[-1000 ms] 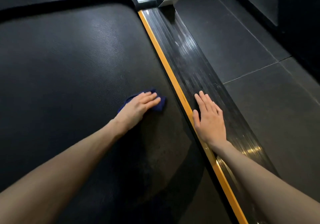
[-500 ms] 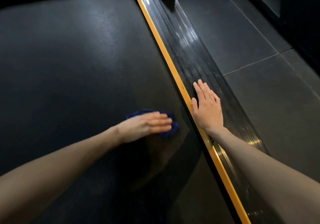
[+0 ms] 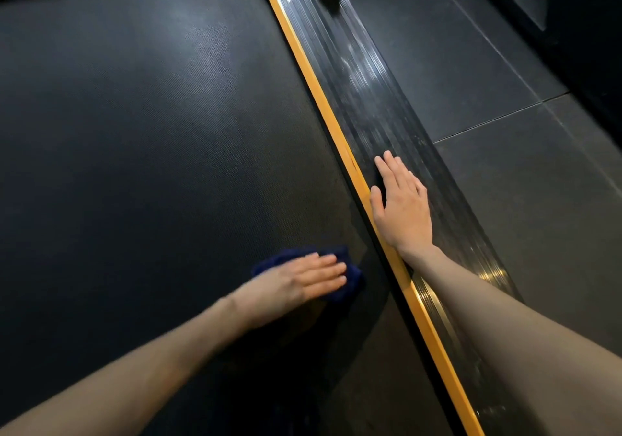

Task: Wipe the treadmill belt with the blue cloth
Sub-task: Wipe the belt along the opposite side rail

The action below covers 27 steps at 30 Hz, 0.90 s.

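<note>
Treadmill belt (image 3: 141,139) has the blue cloth (image 3: 350,275) bunched near its right edge, with the left hand (image 3: 303,282) pressing flat on it, fingers straight. Right hand (image 3: 402,208) lies open-palmed on the ribbed side rail (image 3: 370,99), just past the orange strip (image 3: 313,82).

cloth (image 3: 350,279): mostly hidden under left hand (image 3: 303,280)
left hand: motion-blurred
belt (image 3: 151,132): cut off left and bottom

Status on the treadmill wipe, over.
Left hand flat, pressing blue cloth on belt. Right hand flat on side rail. No obstacle seen on belt.
</note>
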{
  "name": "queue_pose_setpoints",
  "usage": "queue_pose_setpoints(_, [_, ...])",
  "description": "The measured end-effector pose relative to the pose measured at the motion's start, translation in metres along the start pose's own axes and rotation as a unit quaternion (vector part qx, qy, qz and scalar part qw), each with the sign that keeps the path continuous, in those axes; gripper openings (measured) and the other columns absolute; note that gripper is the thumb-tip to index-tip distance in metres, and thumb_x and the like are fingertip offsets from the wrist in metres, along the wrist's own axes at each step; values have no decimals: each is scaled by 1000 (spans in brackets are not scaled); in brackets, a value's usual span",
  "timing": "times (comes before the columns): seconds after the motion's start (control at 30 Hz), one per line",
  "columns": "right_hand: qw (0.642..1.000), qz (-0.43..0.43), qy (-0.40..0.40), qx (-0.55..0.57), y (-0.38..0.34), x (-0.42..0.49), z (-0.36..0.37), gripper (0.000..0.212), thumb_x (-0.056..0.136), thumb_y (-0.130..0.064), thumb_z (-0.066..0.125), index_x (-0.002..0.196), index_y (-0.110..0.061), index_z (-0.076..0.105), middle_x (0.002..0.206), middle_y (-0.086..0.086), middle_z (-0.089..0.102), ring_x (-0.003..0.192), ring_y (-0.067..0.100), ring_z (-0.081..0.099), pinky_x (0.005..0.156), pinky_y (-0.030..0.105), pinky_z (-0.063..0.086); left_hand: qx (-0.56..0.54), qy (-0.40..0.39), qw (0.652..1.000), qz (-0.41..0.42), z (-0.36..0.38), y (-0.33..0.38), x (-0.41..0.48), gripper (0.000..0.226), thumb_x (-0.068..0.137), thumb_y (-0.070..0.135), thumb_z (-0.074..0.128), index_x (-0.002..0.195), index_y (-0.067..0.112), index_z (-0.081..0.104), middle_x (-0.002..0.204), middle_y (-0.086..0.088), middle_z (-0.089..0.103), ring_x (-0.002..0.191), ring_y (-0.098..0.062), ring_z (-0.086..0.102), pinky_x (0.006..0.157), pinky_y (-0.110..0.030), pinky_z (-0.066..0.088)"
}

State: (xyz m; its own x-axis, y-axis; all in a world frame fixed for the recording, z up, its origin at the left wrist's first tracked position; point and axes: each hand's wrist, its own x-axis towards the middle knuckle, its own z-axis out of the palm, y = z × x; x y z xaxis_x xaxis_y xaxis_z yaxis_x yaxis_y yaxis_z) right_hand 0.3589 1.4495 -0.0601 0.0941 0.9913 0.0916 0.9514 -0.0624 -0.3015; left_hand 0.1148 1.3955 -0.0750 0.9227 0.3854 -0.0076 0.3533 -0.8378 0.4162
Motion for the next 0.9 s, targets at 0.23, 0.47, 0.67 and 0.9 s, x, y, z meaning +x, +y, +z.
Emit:
queue_pose_setpoints(0.23, [1000, 10, 1, 4, -2, 1, 0, 50, 97, -40, 31, 145, -26, 31, 154, -4, 26, 143, 12, 19, 114, 33, 9, -12, 199, 924, -327, -35, -86, 0, 57, 84, -12, 40, 139, 3, 37, 148, -16, 30, 140, -32, 21, 115, -24, -1])
queue_pose_setpoints(0.47, [1000, 3, -1, 1, -1, 0, -1, 49, 99, -36, 34, 146, -25, 29, 154, -4, 25, 143, 11, 18, 114, 32, 10, -31, 52, 995, -74, 9, 20, 12, 51, 94, 19, 25, 144, 12, 30, 153, -5, 22, 143, -16, 8, 114, -22, -11])
queue_pose_setpoints(0.67, [1000, 4, -6, 3, -1, 0, -1, 49, 99, -36, 34, 146, -25, 29, 154, -4, 24, 143, 11, 17, 114, 33, 10, 33, -29, 995, 91, -19, -25, -6, 47, 97, 21, 21, 140, 16, 40, 148, -5, 34, 140, -14, 18, 116, -33, 1])
queue_pose_setpoints(0.9, [1000, 11, 1, 4, -1, 1, 0, 49, 98, -37, 35, 145, -26, 31, 154, -5, 26, 143, 12, 19, 113, 31, 8, -13, 179, 919, -351, -50, -97, 34, 57, 89, -7, 41, 143, 8, 30, 152, -11, 23, 143, -28, 15, 114, -32, 0])
